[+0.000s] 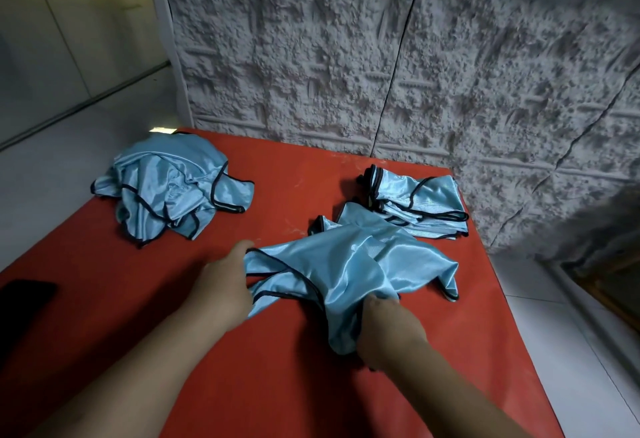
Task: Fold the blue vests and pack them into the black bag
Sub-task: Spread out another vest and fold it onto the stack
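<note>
A red table (284,385) carries three lots of shiny blue vests with black binding. Near the middle, a loose blue vest (346,264) lies rumpled on the cloth, held at both sides. The left hand (221,285) grips its left edge, thumb over the black trim and fingers curled under the fabric. The right hand (388,323) clutches the near part of the same vest, with the cloth bunched over its knuckles, so its fingertips are hidden.

At the far left sits an unfolded heap of vests (173,188), tumbled together and well apart from the hands. At the far right, close to the textured grey wall (381,56), lies a folded stack of vests (419,205), flat and layered, its near corner just beside the held vest.

A dark flat shape (24,302) rests at the near left edge of the table; it may be the black bag, but too little shows to tell, and nothing can be seen inside it.
</note>
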Available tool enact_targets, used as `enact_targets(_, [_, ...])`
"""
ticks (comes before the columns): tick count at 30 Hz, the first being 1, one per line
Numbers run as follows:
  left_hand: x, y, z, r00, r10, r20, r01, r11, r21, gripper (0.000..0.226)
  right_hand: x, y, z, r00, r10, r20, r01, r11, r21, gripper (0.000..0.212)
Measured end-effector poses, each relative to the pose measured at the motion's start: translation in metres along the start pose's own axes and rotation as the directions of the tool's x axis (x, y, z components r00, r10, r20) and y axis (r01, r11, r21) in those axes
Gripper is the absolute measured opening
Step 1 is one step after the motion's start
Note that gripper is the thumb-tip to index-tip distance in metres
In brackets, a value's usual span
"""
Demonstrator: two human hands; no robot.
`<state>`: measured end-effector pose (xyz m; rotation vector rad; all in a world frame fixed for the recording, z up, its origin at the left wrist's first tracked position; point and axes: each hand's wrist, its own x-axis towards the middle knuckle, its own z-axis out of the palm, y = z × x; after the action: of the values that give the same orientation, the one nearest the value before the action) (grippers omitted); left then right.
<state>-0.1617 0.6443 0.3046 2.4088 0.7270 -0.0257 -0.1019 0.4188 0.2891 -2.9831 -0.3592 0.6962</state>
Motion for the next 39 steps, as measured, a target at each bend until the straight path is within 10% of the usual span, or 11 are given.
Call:
enact_targets(8, [-0.019, 0.004, -0.005, 0.991, 0.013, -0.13, -0.02, 0.998, -0.056, 0.015, -0.007, 0.041, -0.025, 0.946, 0.119, -0.302, -0.023, 0.953, 0.302, 0.018])
enact_targets(23, [-0.079, -0.026, 0.009, 0.995, 0.092, 0.029, -0.09, 0.994, -0.059, 0.029, -0.051, 0.084, 0.007, 0.826, 0.265, -0.498, 0.146, 0.752, 0.643, 0.013])
enact_targets(34, [-0.082, -0.028, 0.007, 0.964, 0.26, 0.053, -0.255, 0.963, -0.089, 0.046, -0.067, 0.092, 0.009, 0.966, -0.009, -0.257, 0.244, 0.344, 0.907, 0.027])
enact_targets(39, [-0.074, -0.034, 0.01, 0.956, 0.288, 0.054, -0.279, 0.952, -0.128, 0.056, -0.047, 0.105, 0.025, 0.979, 0.043, -0.198, 0.132, 0.61, 0.782, 0.058])
